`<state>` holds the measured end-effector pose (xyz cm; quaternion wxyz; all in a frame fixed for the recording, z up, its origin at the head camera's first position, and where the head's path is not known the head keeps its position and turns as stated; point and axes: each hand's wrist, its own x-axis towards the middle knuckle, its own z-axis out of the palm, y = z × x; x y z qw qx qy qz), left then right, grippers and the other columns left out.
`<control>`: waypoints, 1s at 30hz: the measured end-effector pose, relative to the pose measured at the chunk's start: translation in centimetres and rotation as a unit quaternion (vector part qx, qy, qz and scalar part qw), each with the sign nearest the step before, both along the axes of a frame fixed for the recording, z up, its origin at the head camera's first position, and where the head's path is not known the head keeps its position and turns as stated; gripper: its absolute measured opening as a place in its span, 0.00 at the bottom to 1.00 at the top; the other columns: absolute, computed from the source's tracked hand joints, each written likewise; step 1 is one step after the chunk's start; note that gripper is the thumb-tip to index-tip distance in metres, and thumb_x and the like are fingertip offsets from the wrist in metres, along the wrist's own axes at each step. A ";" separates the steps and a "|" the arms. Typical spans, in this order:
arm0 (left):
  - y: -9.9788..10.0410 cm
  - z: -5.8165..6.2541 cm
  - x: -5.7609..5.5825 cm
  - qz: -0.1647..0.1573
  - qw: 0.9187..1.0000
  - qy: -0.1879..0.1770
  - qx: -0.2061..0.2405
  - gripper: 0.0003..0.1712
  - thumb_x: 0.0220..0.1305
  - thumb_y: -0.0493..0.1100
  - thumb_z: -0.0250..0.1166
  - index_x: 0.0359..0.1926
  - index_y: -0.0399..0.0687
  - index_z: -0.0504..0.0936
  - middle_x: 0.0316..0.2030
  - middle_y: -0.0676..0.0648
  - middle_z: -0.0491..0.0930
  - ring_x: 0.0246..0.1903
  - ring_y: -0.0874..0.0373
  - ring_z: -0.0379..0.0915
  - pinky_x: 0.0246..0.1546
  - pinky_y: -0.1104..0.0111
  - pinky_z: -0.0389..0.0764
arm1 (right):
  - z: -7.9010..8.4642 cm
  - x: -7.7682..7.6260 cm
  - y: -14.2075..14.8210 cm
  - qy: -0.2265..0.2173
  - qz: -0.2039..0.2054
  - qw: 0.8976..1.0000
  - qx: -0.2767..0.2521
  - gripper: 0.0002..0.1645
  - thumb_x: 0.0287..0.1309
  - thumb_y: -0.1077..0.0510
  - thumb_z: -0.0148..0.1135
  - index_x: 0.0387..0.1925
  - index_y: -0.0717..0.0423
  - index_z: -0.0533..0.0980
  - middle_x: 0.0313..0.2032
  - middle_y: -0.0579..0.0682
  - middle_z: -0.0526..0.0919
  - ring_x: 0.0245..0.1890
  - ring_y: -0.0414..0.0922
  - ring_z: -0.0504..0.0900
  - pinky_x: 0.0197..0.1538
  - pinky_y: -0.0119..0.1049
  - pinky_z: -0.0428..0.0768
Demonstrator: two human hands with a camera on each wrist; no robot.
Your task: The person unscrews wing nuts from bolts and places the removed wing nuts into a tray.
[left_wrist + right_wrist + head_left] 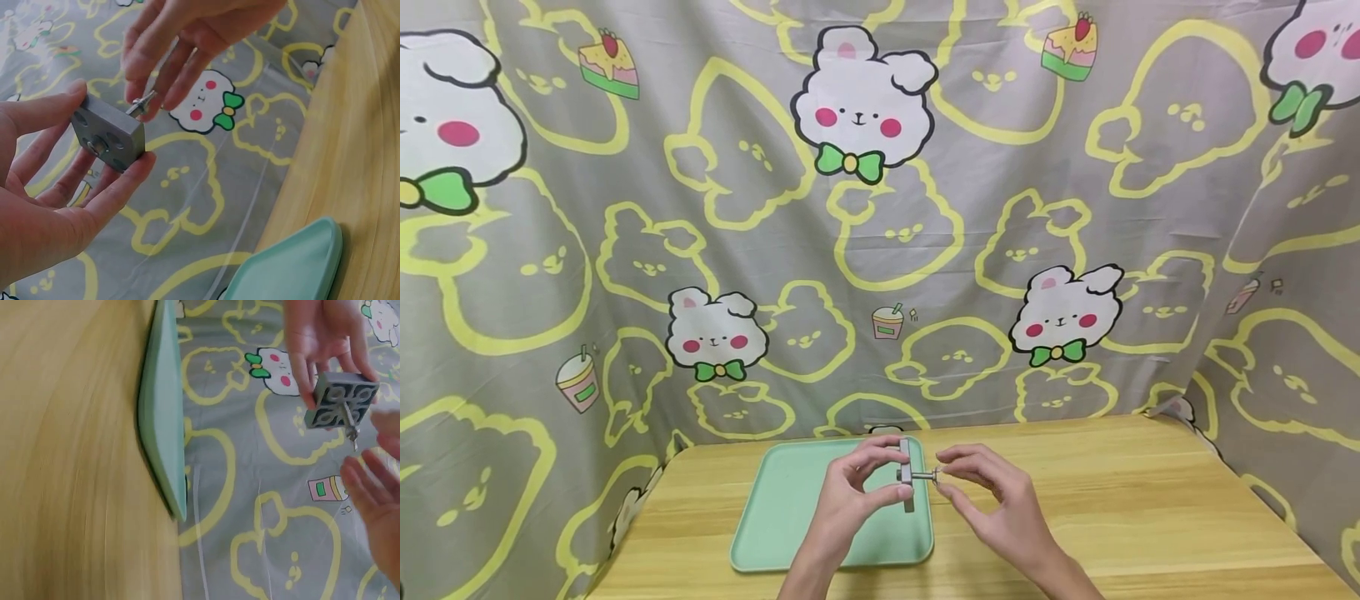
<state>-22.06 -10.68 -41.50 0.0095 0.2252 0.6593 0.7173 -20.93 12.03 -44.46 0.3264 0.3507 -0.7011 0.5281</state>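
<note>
My left hand (850,492) grips a grey square block (906,475) by its edges, thumb on one side and fingers on the other, raised above the table. Round recesses mark the block's face in the right wrist view. A slim metal bolt (347,416) passes through its middle, and its rounded end (95,146) shows on the opposite face. At the bolt's far tip is a small shiny piece (145,102), too small to make out. My right hand (1007,504) has its thumb and fingers parted around that tip, with gaps showing between them and the metal.
A mint-green tray (831,560) lies on the wooden table (1112,508), partly beneath my left hand. Behind and at both sides hangs a grey curtain (865,242) printed with rabbits and yellow outlines.
</note>
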 end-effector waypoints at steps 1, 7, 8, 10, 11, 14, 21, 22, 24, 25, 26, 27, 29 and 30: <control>0.0 0.0 0.0 0.002 1.000 0.004 -0.003 0.19 0.55 0.30 0.77 0.49 0.33 0.85 0.65 0.37 0.74 0.65 0.47 0.72 0.58 0.59 0.80 | 0.1 0.2 0.0 -0.054 0.008 0.998 -0.019 0.17 0.56 0.72 0.73 0.47 0.60 0.82 0.48 0.55 0.85 0.48 0.50 0.87 0.50 0.36 0.86; 0.2 -0.1 0.0 0.009 0.999 0.024 -0.024 0.20 0.53 0.31 0.78 0.48 0.34 0.86 0.63 0.41 0.76 0.64 0.48 0.74 0.62 0.64 0.75 | 0.7 0.4 0.4 -0.330 0.054 0.934 -0.127 0.18 0.67 0.61 0.67 0.54 0.70 0.78 0.49 0.66 0.83 0.44 0.52 0.89 0.49 0.44 0.88; 0.3 -0.1 0.0 0.009 0.999 0.028 -0.027 0.20 0.53 0.31 0.78 0.48 0.34 0.86 0.62 0.42 0.76 0.63 0.48 0.74 0.63 0.64 0.74 | 0.8 0.3 0.5 -0.358 0.061 0.922 -0.134 0.20 0.67 0.61 0.67 0.54 0.71 0.77 0.49 0.66 0.83 0.43 0.53 0.89 0.49 0.45 0.88; 0.4 -0.1 0.0 0.008 0.999 0.033 -0.032 0.20 0.52 0.31 0.79 0.48 0.35 0.87 0.62 0.40 0.76 0.63 0.47 0.74 0.63 0.64 0.74 | 0.9 0.3 0.7 -0.393 0.077 0.906 -0.139 0.23 0.67 0.60 0.68 0.55 0.73 0.76 0.48 0.66 0.84 0.43 0.53 0.89 0.49 0.45 0.88; 0.4 -0.1 0.0 0.007 0.999 0.034 -0.033 0.20 0.52 0.31 0.79 0.47 0.36 0.87 0.62 0.40 0.76 0.63 0.45 0.74 0.63 0.64 0.74 | 0.9 0.3 0.7 -0.407 0.084 0.899 -0.140 0.24 0.66 0.60 0.69 0.55 0.74 0.76 0.48 0.66 0.84 0.43 0.54 0.89 0.49 0.46 0.88; 0.6 0.0 0.2 0.000 0.999 0.029 -0.025 0.19 0.52 0.30 0.79 0.47 0.36 0.87 0.61 0.39 0.76 0.63 0.40 0.72 0.56 0.62 0.82 | 0.9 0.3 0.7 -0.434 0.096 0.886 -0.136 0.26 0.64 0.59 0.71 0.55 0.75 0.76 0.45 0.63 0.86 0.43 0.55 0.89 0.48 0.46 0.88; 1.0 0.0 0.4 -0.014 1.000 0.011 -0.018 0.18 0.52 0.26 0.76 0.45 0.33 0.87 0.62 0.36 0.74 0.62 0.42 0.72 0.46 0.57 0.88 | 0.5 0.2 0.5 -0.427 0.106 0.891 -0.115 0.24 0.64 0.59 0.71 0.52 0.74 0.78 0.43 0.65 0.87 0.41 0.55 0.90 0.46 0.46 0.89; 1.0 0.0 0.4 -0.015 1.000 0.011 -0.018 0.18 0.52 0.25 0.76 0.45 0.33 0.87 0.62 0.36 0.74 0.62 0.43 0.72 0.46 0.56 0.88 | 0.5 0.2 0.5 -0.425 0.106 0.892 -0.114 0.23 0.64 0.59 0.71 0.52 0.74 0.78 0.43 0.65 0.87 0.41 0.55 0.90 0.45 0.46 0.89; 1.1 -0.1 0.4 -0.017 1.000 0.010 -0.018 0.17 0.51 0.25 0.76 0.45 0.33 0.87 0.62 0.35 0.74 0.61 0.45 0.72 0.45 0.56 0.88 | 0.4 0.3 0.5 -0.423 0.101 0.893 -0.113 0.23 0.63 0.59 0.72 0.52 0.74 0.78 0.42 0.65 0.87 0.40 0.55 0.90 0.45 0.46 0.89; 1.2 -0.1 0.4 -0.017 1.000 0.010 -0.017 0.17 0.51 0.25 0.77 0.45 0.33 0.87 0.62 0.34 0.73 0.61 0.45 0.72 0.45 0.56 0.88 | 0.4 0.2 0.5 -0.421 0.099 0.894 -0.113 0.23 0.64 0.59 0.71 0.51 0.73 0.78 0.42 0.65 0.87 0.40 0.55 0.90 0.44 0.46 0.89; 1.2 -0.2 0.4 -0.018 1.000 0.011 -0.016 0.17 0.52 0.26 0.77 0.45 0.33 0.87 0.63 0.34 0.73 0.61 0.45 0.72 0.45 0.56 0.89 | 0.4 0.2 0.5 -0.420 0.098 0.895 -0.113 0.22 0.64 0.59 0.71 0.51 0.73 0.79 0.42 0.66 0.87 0.40 0.55 0.90 0.44 0.46 0.89; 1.2 -0.2 0.3 -0.018 1.000 0.010 -0.017 0.18 0.52 0.26 0.77 0.45 0.33 0.87 0.63 0.34 0.73 0.61 0.45 0.72 0.45 0.56 0.89 | 0.4 0.2 0.6 -0.418 0.097 0.896 -0.112 0.22 0.64 0.59 0.71 0.50 0.73 0.79 0.42 0.66 0.87 0.40 0.55 0.90 0.44 0.46 0.89; 1.2 -0.3 0.3 -0.018 1.000 0.010 -0.015 0.17 0.52 0.26 0.77 0.45 0.33 0.87 0.63 0.34 0.73 0.61 0.44 0.73 0.45 0.56 0.88 | 0.4 0.2 0.6 -0.413 0.095 0.899 -0.109 0.20 0.64 0.59 0.71 0.49 0.72 0.79 0.42 0.67 0.86 0.40 0.55 0.90 0.44 0.46 0.89; 1.1 -0.3 0.2 -0.018 1.000 0.011 -0.014 0.18 0.52 0.26 0.77 0.46 0.33 0.87 0.63 0.35 0.74 0.62 0.44 0.73 0.46 0.57 0.88 | 0.5 0.2 0.6 -0.411 0.095 0.900 -0.106 0.19 0.64 0.59 0.70 0.48 0.72 0.79 0.43 0.67 0.86 0.40 0.55 0.90 0.44 0.46 0.89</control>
